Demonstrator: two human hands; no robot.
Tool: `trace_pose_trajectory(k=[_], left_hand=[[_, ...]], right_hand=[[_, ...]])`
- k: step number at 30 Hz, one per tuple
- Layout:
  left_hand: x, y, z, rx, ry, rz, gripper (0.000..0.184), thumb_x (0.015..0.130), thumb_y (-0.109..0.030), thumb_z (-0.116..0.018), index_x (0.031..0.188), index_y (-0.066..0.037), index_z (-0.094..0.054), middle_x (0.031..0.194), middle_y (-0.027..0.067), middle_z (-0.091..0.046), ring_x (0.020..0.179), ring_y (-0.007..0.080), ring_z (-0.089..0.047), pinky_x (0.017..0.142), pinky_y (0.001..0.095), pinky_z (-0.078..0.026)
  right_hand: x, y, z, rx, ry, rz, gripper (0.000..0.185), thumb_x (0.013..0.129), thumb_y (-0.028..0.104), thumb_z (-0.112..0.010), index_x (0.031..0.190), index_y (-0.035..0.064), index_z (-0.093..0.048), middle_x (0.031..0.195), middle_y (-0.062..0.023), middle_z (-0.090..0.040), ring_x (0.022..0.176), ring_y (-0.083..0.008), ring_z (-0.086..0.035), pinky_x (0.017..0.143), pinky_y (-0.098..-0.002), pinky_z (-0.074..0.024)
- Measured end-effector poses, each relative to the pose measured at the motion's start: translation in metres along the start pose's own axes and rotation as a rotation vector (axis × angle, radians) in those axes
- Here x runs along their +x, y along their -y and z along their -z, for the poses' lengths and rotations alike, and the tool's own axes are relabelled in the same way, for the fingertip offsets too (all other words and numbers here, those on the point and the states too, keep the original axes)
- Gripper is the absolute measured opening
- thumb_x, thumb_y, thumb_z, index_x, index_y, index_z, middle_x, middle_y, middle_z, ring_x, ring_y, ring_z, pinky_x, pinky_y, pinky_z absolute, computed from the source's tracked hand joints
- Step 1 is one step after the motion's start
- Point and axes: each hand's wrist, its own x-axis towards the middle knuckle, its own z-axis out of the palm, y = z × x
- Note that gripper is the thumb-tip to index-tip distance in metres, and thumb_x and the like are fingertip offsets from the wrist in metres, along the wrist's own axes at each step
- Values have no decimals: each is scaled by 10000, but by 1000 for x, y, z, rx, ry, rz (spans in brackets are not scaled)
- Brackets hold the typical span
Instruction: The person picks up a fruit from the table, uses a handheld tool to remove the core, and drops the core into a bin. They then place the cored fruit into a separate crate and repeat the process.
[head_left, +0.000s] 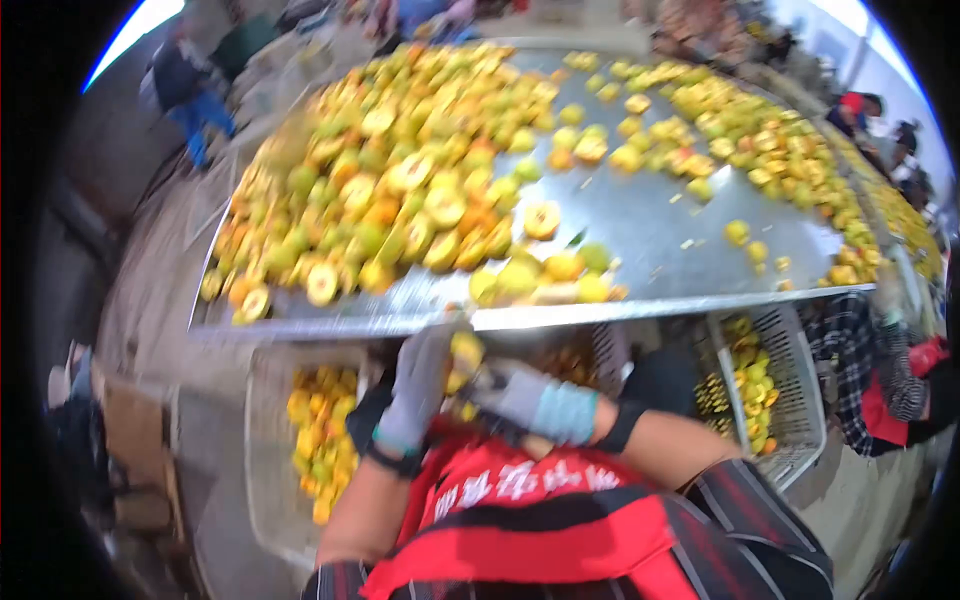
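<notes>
My left hand (418, 385), in a pale grey glove, is wrapped against a yellow fruit piece (465, 352) in front of my red apron (500, 480). Close beside it on the right, my right hand (510, 392) wears a glove with a light blue cuff. Its fingers are closed on something dark and blurred that I cannot make out, near the same fruit. Both hands are just below the front edge of a metal table (640, 312). Halved yellow and orange fruits (400, 180) are heaped on that table.
A crate of cut fruit (262, 460) stands at lower left, another crate (800, 385) at lower right. A co-worker's patterned sleeve (903, 385) is at the far right. A person (185, 85) stands at upper left; others are beyond the table.
</notes>
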Motion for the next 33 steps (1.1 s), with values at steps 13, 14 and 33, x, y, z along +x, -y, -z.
trace_pose_trajectory(k=[13,14,33], left_hand=[[0,-21,-21,-169,-159,252,188,853,-95,-554,991,21,-608,832,110,-647,760,152,-612,700,276,-487],[-1,-18,-17,-65,-102,138,184,839,-96,-573,986,6,-615,854,123,-653,765,173,-625,702,284,-491],[-4,-25,-3,-301,104,144,247,882,-140,-526,1082,-1,-566,844,62,-614,715,86,-549,639,243,-470]], right_hand=[[-6,-12,-8,166,38,-129,174,846,247,-561,890,84,-518,624,-30,-536,469,-139,-512,433,-289,-429],[-6,-18,-6,275,82,-73,147,843,251,-573,860,110,-537,598,-13,-519,452,-109,-490,401,-256,-402],[-23,9,11,321,337,-240,130,901,168,-468,864,63,-535,578,12,-472,486,-110,-482,462,-211,-376]])
